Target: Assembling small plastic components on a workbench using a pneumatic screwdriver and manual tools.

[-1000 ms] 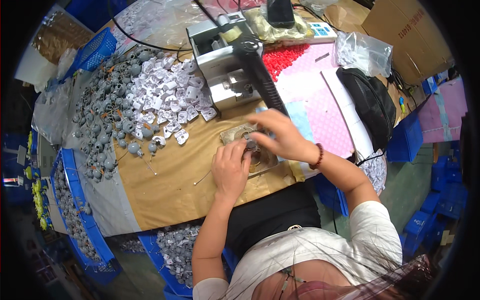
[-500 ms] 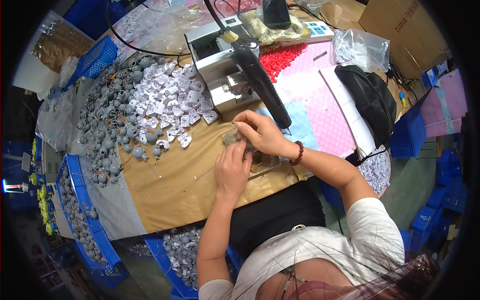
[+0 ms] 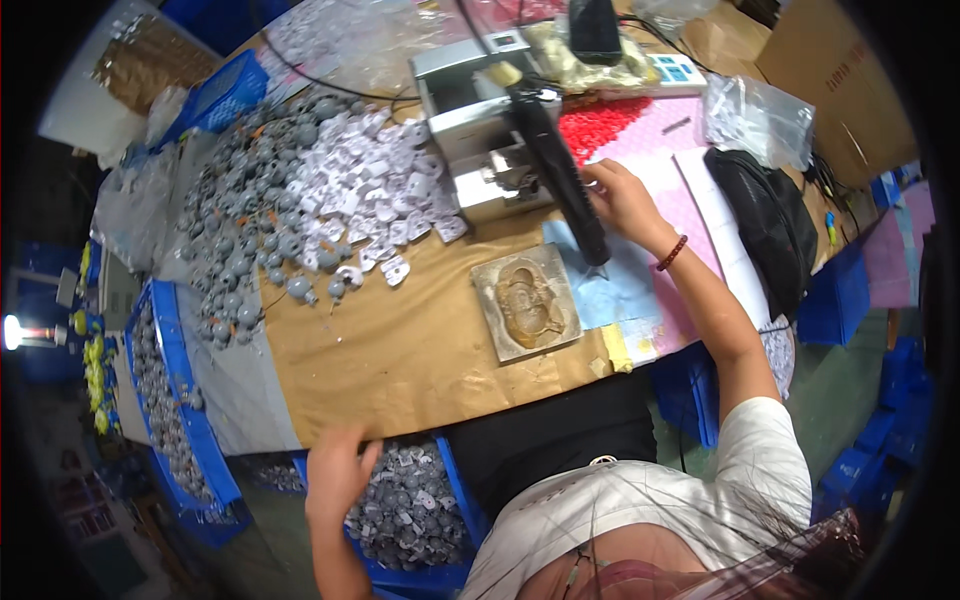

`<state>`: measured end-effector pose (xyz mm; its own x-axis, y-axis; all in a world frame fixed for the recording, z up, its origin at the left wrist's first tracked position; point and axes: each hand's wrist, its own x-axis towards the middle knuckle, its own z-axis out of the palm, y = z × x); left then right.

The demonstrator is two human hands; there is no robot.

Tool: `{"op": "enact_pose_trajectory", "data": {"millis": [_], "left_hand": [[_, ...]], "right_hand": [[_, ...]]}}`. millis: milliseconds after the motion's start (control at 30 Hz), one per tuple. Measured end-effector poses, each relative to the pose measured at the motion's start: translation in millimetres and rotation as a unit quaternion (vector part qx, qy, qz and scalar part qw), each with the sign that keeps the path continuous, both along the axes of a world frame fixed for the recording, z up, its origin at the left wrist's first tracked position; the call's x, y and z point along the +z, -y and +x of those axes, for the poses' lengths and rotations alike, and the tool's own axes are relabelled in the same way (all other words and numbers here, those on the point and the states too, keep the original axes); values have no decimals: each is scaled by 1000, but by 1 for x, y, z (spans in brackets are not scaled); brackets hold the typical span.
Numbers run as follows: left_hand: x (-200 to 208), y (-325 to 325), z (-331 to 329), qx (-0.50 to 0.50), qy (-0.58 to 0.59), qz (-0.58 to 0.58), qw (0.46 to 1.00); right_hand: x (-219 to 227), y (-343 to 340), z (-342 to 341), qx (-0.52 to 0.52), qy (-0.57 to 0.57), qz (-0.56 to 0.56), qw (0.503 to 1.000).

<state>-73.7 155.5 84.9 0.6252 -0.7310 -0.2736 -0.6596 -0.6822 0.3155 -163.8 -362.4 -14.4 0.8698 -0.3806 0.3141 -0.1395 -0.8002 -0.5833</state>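
My left hand point(image 3: 340, 468) is low at the table's front edge, over a blue bin point(image 3: 453, 480) of grey round parts point(image 3: 412, 510). Its fingers are blurred, but the thumb stands apart and nothing shows in the hand. At the right, my right hand point(image 3: 630, 205) reaches past a hanging black electric screwdriver point(image 3: 562, 170). Its fingers are bent, with a gap beside the thumb, and the tips lie at the edge of a pile of small red pieces point(image 3: 600, 128). Between the arms lies a square block point(image 3: 497, 340) with a hollowed, shaped recess, and no part sits in it.
Grey round parts point(image 3: 230, 240) and white plastic pieces point(image 3: 375, 180) heap at the left. A grey metal machine point(image 3: 465, 120) stands behind the block. Farther right lie a black pouch point(image 3: 758, 230), a clear bag point(image 3: 760, 120) and a cardboard box point(image 3: 840, 85).
Both hands have left the block, uncovering its recess. My left hand has gone down and left to the bin; my right hand has moved right and away toward the red pieces. The view has shifted slightly.
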Motion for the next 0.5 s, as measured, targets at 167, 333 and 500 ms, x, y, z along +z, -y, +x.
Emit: {"op": "enact_pose_trajectory", "data": {"millis": [167, 333, 500], "left_hand": [[-55, 107, 48, -2, 173, -178, 969], [-100, 159, 90, -18, 254, -185, 949], [-86, 143, 69, -23, 130, -170, 977]], "right_hand": [[-10, -3, 13, 24, -18, -81, 996], [-20, 1, 16, 36, -1, -85, 996], [-32, 18, 9, -8, 21, 73, 997]]}}
